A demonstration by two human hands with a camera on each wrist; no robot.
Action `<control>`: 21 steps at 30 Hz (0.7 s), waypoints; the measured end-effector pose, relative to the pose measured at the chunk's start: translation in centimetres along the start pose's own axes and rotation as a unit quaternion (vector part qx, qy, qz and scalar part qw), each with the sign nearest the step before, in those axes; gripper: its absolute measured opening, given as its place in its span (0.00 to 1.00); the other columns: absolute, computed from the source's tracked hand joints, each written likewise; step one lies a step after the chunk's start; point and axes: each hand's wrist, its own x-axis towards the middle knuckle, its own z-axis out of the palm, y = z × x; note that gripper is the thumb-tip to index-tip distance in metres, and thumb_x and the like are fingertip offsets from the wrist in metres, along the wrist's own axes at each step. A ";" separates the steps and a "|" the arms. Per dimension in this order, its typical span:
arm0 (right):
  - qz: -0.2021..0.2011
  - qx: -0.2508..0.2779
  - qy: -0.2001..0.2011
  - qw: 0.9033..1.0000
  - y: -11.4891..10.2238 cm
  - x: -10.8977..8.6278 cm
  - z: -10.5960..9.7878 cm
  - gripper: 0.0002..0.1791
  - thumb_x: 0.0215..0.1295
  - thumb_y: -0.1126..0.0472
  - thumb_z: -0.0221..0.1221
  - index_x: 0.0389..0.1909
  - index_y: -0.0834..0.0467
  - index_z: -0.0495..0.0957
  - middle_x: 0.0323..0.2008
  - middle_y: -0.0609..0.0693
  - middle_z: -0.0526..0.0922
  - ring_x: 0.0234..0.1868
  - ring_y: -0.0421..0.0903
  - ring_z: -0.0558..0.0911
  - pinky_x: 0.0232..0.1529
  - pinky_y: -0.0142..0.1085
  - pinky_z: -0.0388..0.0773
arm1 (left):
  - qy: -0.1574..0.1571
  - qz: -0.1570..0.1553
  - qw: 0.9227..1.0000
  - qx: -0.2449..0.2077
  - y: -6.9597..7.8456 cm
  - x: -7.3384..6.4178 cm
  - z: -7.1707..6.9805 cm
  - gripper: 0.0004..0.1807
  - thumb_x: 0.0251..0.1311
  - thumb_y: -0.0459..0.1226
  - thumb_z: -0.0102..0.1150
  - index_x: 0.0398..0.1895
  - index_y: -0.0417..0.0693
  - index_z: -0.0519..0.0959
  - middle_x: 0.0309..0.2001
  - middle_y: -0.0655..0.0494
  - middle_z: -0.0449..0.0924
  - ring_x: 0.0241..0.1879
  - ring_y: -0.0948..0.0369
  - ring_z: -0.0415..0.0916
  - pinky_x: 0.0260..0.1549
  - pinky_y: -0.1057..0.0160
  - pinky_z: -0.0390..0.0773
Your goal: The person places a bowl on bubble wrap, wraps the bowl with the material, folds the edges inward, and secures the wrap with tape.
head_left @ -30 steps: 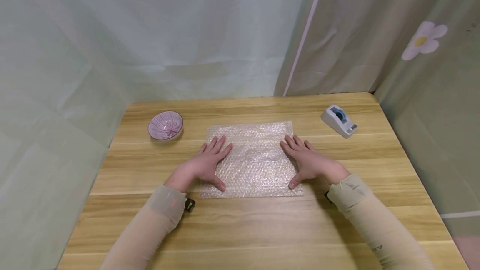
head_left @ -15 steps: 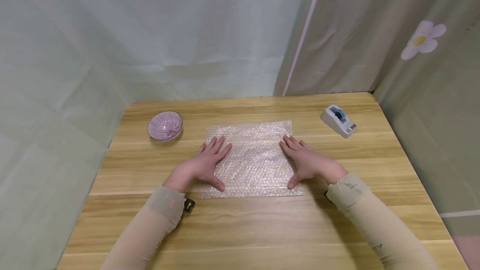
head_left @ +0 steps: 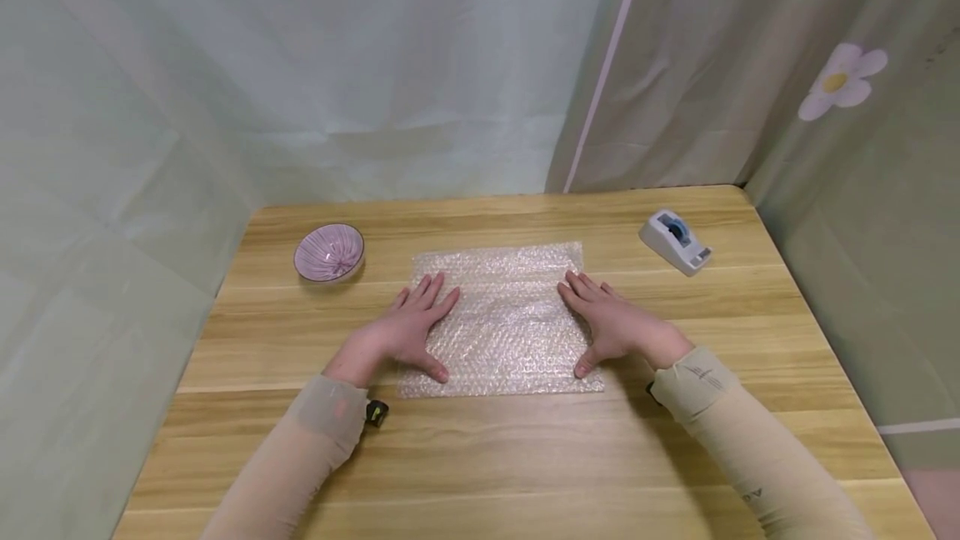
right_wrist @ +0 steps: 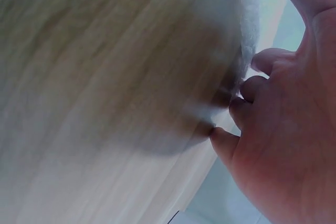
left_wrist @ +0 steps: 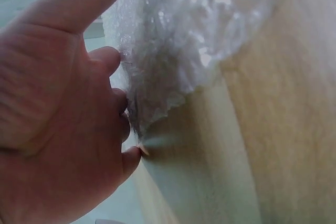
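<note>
A clear, glinting, roughly rectangular bubble-wrap sheet (head_left: 510, 327) lies flat beneath the spread-fingered left hand (head_left: 411, 330) and spread-fingered right hand (head_left: 611, 327).

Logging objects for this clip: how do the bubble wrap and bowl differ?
The bubble wrap is a clear, flat sheet; the bowl is round and purple-striped. The left hand and right hand touch the bubble wrap; neither touches the bowl. Both things rest on the wooden table.
</note>
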 end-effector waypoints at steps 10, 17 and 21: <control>-0.001 -0.009 0.008 1.000 0.2 0.0 0.1 0.83 0.37 0.35 0.83 0.88 0.58 0.41 0.86 0.63 0.34 0.85 0.64 0.37 0.82 0.64 0.38 | 0.010 -0.006 1.000 0.003 -0.1 -0.4 -0.1 0.80 0.41 0.65 0.83 0.88 0.42 0.42 0.85 0.33 0.24 0.83 0.36 0.25 0.80 0.33 0.34; 0.013 -0.025 -0.001 1.000 -0.4 0.0 -0.3 0.84 0.36 0.33 0.82 0.87 0.59 0.42 0.86 0.62 0.33 0.85 0.63 0.38 0.81 0.66 0.40 | 0.015 -0.002 1.000 -0.011 -0.2 -0.6 0.1 0.80 0.42 0.64 0.83 0.88 0.43 0.42 0.85 0.33 0.24 0.84 0.36 0.25 0.80 0.32 0.35; 0.018 -0.037 -0.001 0.999 -0.7 -0.1 -0.5 0.83 0.36 0.33 0.82 0.87 0.60 0.43 0.86 0.63 0.34 0.85 0.63 0.39 0.81 0.66 0.42 | 0.013 -0.005 1.000 -0.020 -0.1 -0.7 -0.1 0.80 0.41 0.63 0.83 0.88 0.43 0.42 0.85 0.34 0.23 0.84 0.37 0.24 0.80 0.33 0.34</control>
